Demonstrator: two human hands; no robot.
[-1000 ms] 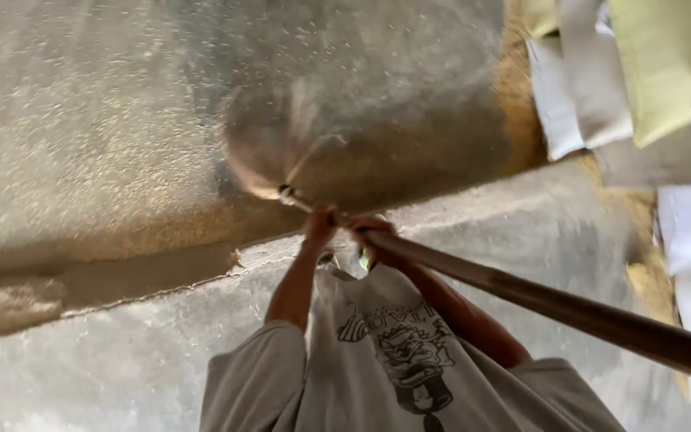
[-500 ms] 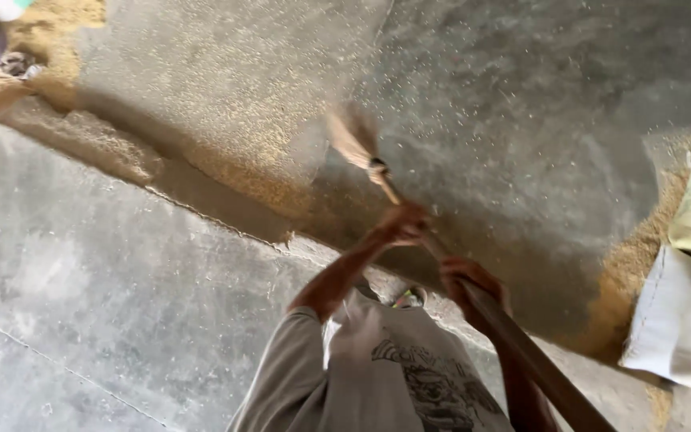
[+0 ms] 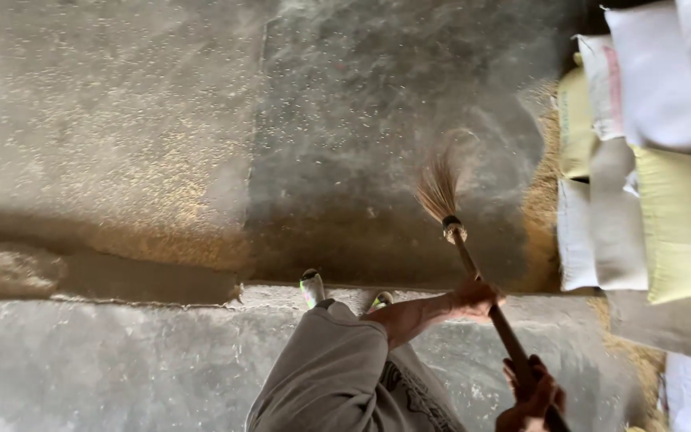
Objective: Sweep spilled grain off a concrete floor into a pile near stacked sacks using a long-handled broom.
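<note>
Concrete floor (image 3: 161, 368) dusted with grain, stacked sacks (image 3: 649, 160) (right edge), both hands' grip clamped on broom (image 3: 473, 264).

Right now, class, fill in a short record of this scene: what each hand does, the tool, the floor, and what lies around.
left hand: grips the broom handle about midway along the visible shaft
right hand: grips the handle higher up, near the frame's bottom edge
tool: broom with a wooden handle and a straw-coloured bristle head, bristles on the floor
floor: grey concrete floor scattered with grain
grain: golden grain lies in a band along a step
surroundings: stacked sacks, white and yellow, at right
</note>
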